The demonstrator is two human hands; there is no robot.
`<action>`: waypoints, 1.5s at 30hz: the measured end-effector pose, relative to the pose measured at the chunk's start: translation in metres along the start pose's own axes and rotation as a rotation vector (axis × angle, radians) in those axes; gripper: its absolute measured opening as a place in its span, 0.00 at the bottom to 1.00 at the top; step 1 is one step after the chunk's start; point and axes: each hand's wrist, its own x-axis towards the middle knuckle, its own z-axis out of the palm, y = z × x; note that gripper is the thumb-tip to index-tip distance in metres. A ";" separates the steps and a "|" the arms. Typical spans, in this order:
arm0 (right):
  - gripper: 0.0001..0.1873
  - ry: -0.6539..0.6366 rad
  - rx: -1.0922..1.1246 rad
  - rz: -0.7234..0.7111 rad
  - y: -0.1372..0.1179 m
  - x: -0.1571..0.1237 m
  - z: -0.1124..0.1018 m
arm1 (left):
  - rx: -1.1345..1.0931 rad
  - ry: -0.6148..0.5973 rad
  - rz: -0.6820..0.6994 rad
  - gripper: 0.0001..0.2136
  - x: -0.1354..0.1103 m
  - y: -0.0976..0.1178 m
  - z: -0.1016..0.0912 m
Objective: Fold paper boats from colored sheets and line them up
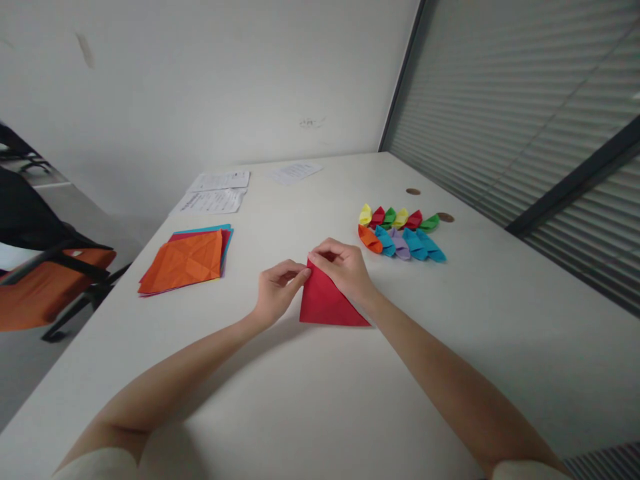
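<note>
A sheet of red paper, folded into a triangle, is in front of me in the middle of the table. My left hand pinches its upper left edge between thumb and fingers. At the top corner my right hand grips the paper, thumb and fingertips pressed together close to the left thumb. The triangle's lower edge runs level toward me, and its right corner lies under my right wrist. Part of the sloping right edge is hidden by the right hand.
A stack of coloured paper sheets, orange on top, lies at the left. Two rows of folded paper pieces in several colours lie at the right. Printed sheets rest near the back wall. An orange chair stands beyond the table's left edge.
</note>
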 end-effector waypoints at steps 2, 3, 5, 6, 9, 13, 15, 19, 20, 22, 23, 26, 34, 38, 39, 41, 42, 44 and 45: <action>0.08 0.032 -0.018 -0.015 0.002 0.000 0.001 | 0.008 -0.068 -0.059 0.12 -0.002 -0.002 0.001; 0.09 0.055 -0.023 -0.020 0.003 0.001 0.001 | 0.027 -0.116 -0.095 0.12 -0.002 -0.002 0.002; 0.09 0.085 -0.034 -0.005 0.003 0.002 0.000 | 0.083 -0.188 -0.156 0.14 -0.003 -0.004 0.002; 0.10 0.083 -0.042 0.019 0.003 0.002 -0.001 | 0.110 -0.196 -0.176 0.14 -0.003 -0.005 0.002; 0.14 -0.050 -0.086 0.152 -0.002 0.005 -0.009 | 0.116 -0.130 -0.193 0.16 0.001 -0.007 -0.002; 0.16 -0.353 -0.185 0.345 -0.006 0.007 -0.026 | 0.054 -0.027 -0.183 0.17 0.009 -0.010 -0.007; 0.15 -0.405 -0.222 0.410 -0.006 0.007 -0.033 | 0.046 0.009 -0.176 0.17 0.011 -0.011 -0.008; 0.12 -0.353 -0.272 0.444 -0.007 0.008 -0.036 | 0.034 0.042 -0.159 0.18 0.010 -0.012 -0.010; 0.11 -0.345 -0.275 0.445 -0.007 0.008 -0.035 | 0.032 0.045 -0.152 0.18 0.010 -0.012 -0.010; 0.11 -0.333 -0.279 0.456 -0.008 0.009 -0.033 | 0.033 0.052 -0.142 0.18 0.009 -0.013 -0.011; 0.10 -0.325 -0.275 0.463 -0.008 0.010 -0.032 | 0.034 0.056 -0.144 0.18 0.009 -0.013 -0.011; 0.10 -0.319 -0.244 0.470 -0.004 0.009 -0.031 | -0.001 0.066 -0.184 0.18 0.012 -0.013 -0.011; 0.10 -0.454 -0.213 0.573 0.005 0.005 -0.031 | -0.185 0.123 -0.234 0.12 0.022 -0.012 -0.014; 0.10 -0.456 -0.195 0.604 0.005 0.005 -0.031 | -0.244 0.140 -0.282 0.13 0.023 -0.010 -0.014; 0.10 -0.456 -0.194 0.602 0.006 0.005 -0.032 | -0.261 0.138 -0.293 0.14 0.023 -0.009 -0.013; 0.10 -0.451 -0.199 0.603 0.007 0.005 -0.032 | -0.293 0.129 -0.309 0.15 0.024 -0.007 -0.012; 0.10 -0.450 -0.204 0.604 0.008 0.005 -0.032 | -0.307 0.124 -0.312 0.16 0.024 -0.007 -0.011; 0.10 -0.452 -0.214 0.598 0.010 0.005 -0.033 | -0.325 0.120 -0.312 0.17 0.024 -0.005 -0.010; 0.10 -0.455 -0.219 0.592 0.011 0.005 -0.033 | -0.329 0.118 -0.309 0.17 0.024 -0.005 -0.010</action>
